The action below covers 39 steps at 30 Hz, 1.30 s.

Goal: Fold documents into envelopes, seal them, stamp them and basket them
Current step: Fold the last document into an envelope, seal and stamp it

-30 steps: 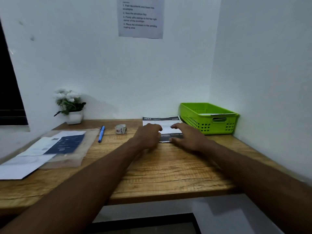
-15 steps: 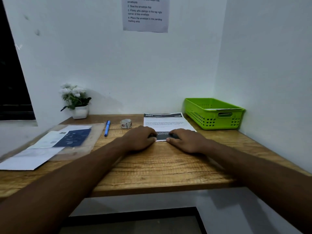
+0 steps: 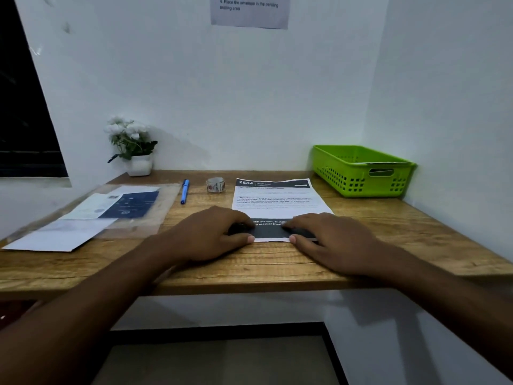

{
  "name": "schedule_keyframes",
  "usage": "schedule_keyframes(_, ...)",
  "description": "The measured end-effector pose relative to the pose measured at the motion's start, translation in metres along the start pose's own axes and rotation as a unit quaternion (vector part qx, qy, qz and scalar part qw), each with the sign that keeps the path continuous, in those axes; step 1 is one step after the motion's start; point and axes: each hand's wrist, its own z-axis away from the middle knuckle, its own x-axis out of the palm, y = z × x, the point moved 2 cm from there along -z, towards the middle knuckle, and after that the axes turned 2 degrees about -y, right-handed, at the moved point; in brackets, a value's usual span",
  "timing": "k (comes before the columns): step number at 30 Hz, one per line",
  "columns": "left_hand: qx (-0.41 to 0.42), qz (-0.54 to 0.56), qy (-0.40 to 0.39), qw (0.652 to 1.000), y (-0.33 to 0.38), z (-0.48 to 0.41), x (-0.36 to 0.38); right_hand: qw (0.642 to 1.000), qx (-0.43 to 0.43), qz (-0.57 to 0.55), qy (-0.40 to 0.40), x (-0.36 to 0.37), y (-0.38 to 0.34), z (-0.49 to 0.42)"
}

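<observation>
A printed document [image 3: 273,200] with a black header lies flat in the middle of the wooden desk [image 3: 249,268]. My left hand [image 3: 211,234] and my right hand [image 3: 330,240] both rest on its near edge, thumbs pinching the bottom margin beside a black band of text. A white envelope [image 3: 58,238] lies at the left, partly under a clear plastic sleeve [image 3: 133,209] that holds more papers. A small roll of stamps [image 3: 216,185] stands behind the document. The green basket [image 3: 361,169] sits at the back right with something white inside.
A blue pen [image 3: 184,191] lies between the sleeve and the stamp roll. A potted white flower [image 3: 131,145] stands at the back left. An instruction sheet [image 3: 249,11] hangs on the wall. White walls close off the back and right.
Both hands have slid the document toward me, from beside the basket to the desk's middle. My view has tilted lower.
</observation>
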Motion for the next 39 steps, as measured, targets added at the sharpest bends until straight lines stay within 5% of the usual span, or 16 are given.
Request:
schedule_keyframes(17, 0.040, 0.117, 0.107, 0.987, 0.010, 0.057, 0.008, 0.996, -0.002, -0.003, 0.093, 0.004, -0.023, 0.050)
schedule_keyframes(26, 0.013, 0.152, 0.120, 0.981, -0.007, -0.003, -0.030, 0.979, 0.029, -0.167, 0.116, -0.013, 0.017, 0.004)
schedule_keyframes(39, -0.140, 0.081, 0.131, 0.978, -0.077, -0.107, -0.020, 0.953, 0.025, -0.289, 0.083, 0.009, 0.096, -0.126)
